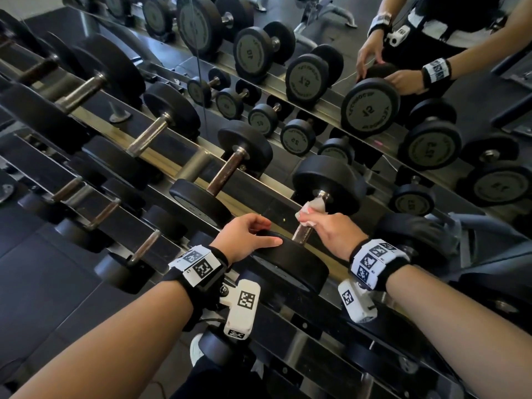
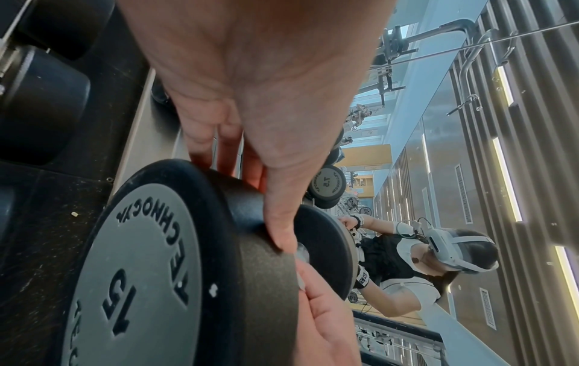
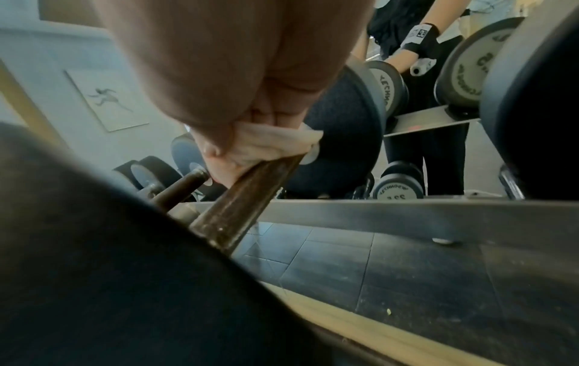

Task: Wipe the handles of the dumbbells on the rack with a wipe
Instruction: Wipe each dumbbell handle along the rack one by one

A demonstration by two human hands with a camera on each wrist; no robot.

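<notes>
A black dumbbell lies on the rack's top tier, its near head [image 1: 290, 269] marked 15 [image 2: 150, 272]. My left hand [image 1: 264, 234] holds that head, thumb along its rim and fingers curled over its inner edge [image 2: 225, 153]. My right hand [image 1: 316, 223] grips a white wipe [image 1: 315, 205] wrapped round the upper part of the brown metal handle [image 1: 302, 234], close to the far head [image 1: 328, 182]. In the right wrist view the wipe [image 3: 275, 143] bunches under my fingers [image 3: 219, 153] on the handle [image 3: 244, 198].
More dumbbells [image 1: 227, 171] line the slanted steel rack [image 1: 161, 156] to the left, and smaller ones sit on the lower tier [image 1: 144, 249]. A mirror [image 1: 374, 110] behind the rack reflects the dumbbells and me. Dark floor tiles lie at lower left.
</notes>
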